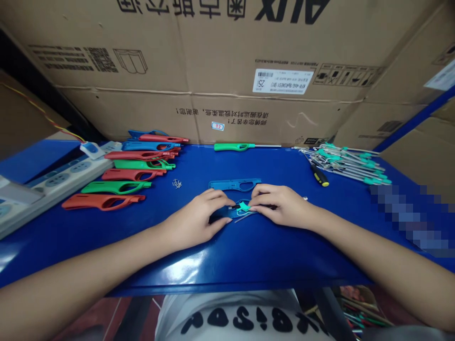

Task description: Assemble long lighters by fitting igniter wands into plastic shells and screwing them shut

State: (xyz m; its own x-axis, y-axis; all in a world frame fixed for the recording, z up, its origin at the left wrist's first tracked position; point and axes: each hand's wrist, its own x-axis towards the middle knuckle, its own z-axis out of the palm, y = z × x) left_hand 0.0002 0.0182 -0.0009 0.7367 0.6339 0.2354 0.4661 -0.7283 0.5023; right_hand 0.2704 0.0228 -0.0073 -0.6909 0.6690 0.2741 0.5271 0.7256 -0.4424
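Between my hands lies a blue lighter handle half (223, 213), partly covered by my fingers. My left hand (204, 215) grips its left end with thumb and fingers. A teal trigger piece (243, 206) with thin wires sits over the shell, and my right hand (279, 204) pinches at it and the parts beside it. A thin metal strip or wire (245, 217) sticks out below. Just behind my hands rests another blue handle half (234, 184), its inner side up.
Red, green and blue handles (131, 174) are stacked at left beside a power strip (53, 184). Small screws (177, 183) lie nearer. A green lighter (232, 147) lies along the cardboard (213, 109). At right are a screwdriver (320, 175) and a pile of metal rods with teal parts (351, 163).
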